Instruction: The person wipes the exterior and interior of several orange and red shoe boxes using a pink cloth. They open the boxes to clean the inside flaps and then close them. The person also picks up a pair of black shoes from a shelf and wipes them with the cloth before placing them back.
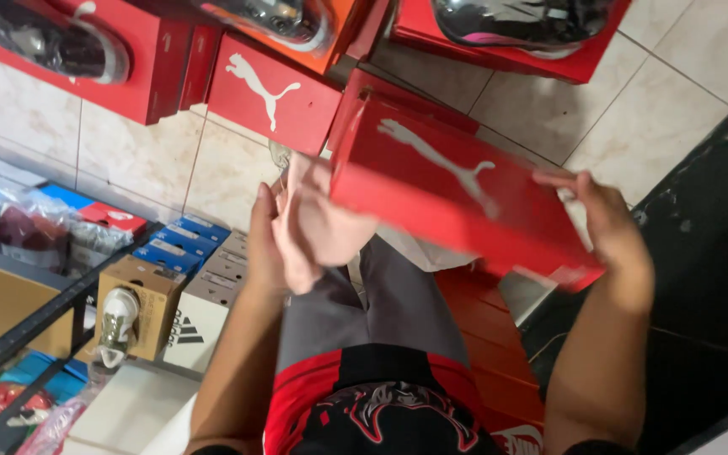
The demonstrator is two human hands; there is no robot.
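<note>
Both hands clamped on red shoebox lid (457,190), left hand (297,227) at one end, right hand (612,227) at other, lid held tilted above lap and open red box (486,337). Risk: loose fingertip grip, lid slipping onto tiled floor (659,109).

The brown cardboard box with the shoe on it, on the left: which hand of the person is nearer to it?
Left. The left hand grips the red box lid at its near end, just right of the brown cardboard box. The right hand holds the lid's far end, much farther away.
</note>
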